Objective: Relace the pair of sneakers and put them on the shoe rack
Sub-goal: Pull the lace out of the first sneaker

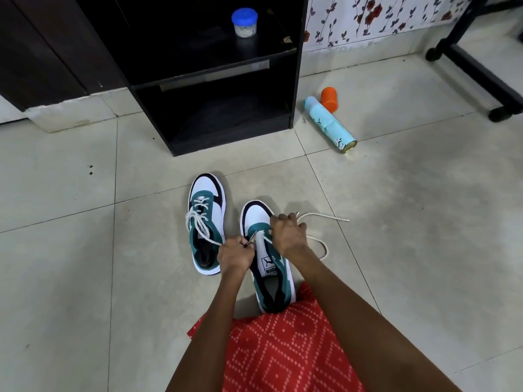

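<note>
Grip, left hand (235,254): pinched on the tipped end of the cream woven lace (334,217), right at the eyelets of the near teal, white and black sneaker (259,217).
Grip, right hand (287,234): curled tight round the same lace on the other side of the tongue, knuckles over the toe end.
Near sneaker: upright on the pale tiled floor (85,250), heel against the red dotted garment (283,349); only the lowest eyelets threaded, by the look of it.
Lace tail: slack on the tiles to the right, with one loop and one free end.
Far teal, white and black sneaker (206,188): just beside the near one, laced, lace bunched in loose loops; one strand running to the left hand, caught in the pinch or only passing under it, impossible to tell.
Black wooden shoe rack (226,137): ahead, well apart; neither sneaker on it yet; clear jar with a blue lid (244,22) on the upper shelf.
Risk, uneven ends: likely from a harder pull on one side.
Risk, snag: trailing loop apt to knot or catch under the sole during a sharp tug.
Risk, wrong strand: neighbour's lace liable to be dragged along with the tip — lacing there pulled askew.
Risk, tipping: near sneaker likely to roll if yanked sideways.
Risk, path to rack: pale blue spray can (329,123) and orange plastic cap (329,99) lying beside the rack — easy to kick.
Count: two sneakers, two hands, two laces, one rack with two shelves, one jar, one can, one cap.
</note>
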